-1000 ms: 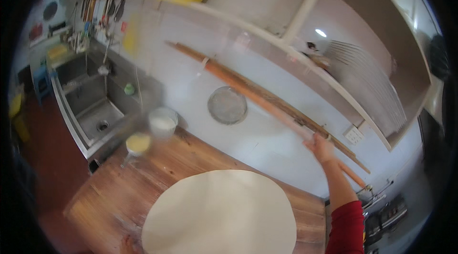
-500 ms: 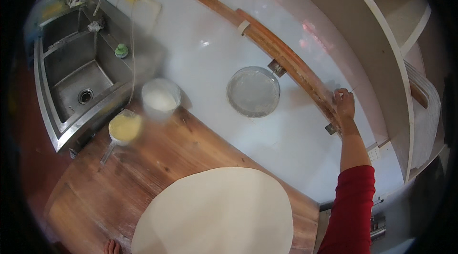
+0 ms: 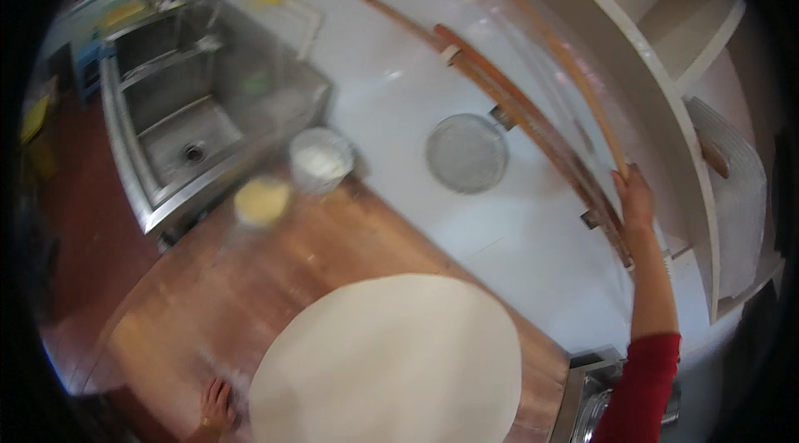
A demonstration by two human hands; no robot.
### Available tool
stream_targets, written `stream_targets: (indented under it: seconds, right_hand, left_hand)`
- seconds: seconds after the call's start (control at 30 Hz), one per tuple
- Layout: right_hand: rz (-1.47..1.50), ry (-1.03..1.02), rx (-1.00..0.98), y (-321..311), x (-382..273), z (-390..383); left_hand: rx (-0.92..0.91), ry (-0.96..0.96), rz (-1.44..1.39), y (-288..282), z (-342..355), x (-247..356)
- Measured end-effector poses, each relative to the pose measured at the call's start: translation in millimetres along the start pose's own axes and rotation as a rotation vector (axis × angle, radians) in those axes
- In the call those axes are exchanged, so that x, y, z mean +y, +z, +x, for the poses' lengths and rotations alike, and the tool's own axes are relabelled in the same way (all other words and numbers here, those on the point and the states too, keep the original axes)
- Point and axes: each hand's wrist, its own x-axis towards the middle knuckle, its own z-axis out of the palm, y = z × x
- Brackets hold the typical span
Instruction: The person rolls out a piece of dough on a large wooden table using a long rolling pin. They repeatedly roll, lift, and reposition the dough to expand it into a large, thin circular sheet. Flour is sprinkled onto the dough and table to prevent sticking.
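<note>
In my right hand is one end of a long, thin wooden rolling pin, its far end running out past the top of the picture. Other long wooden rolling pins lie below it, propped on small blocks. My left hand rests on the wooden board with its fingers stretched out, apparently holding nothing. Just to its right, a large pale sheet of rolled dough covers much of the board.
Behind the board stand a tub of white powder and a container of yellow powder. A round sieve lies on the white counter. At left is a steel sink. Pale shelving rises along the right side.
My right hand has lifted a rolling pin off the others, up and to the right. More of my left hand shows on the board. The whole view has shifted slightly.
</note>
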Motion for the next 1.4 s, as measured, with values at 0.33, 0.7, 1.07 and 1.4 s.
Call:
stream_targets:
  seconds: [0.33, 0.7, 1.07, 1.4]
  right_hand:
    - [0.263, -0.006, -0.664, -73, -32, -314]
    - [0.903, -0.048, -1.131, -38, -188, -669]
    - [0.9, 0.162, -0.767, -21, -194, -723]
    - [0.864, 0.081, -0.743, -30, -246, -743]
  left_hand:
    - [0.331, -0.575, -0.595, 7, 15, -1]
    - [0.083, -1.141, -1.425, 71, -211, 81]
    - [-0.29, -1.21, -1.375, 121, -224, 243]
    - [-0.356, 0.601, 0.103, 82, -125, 272]
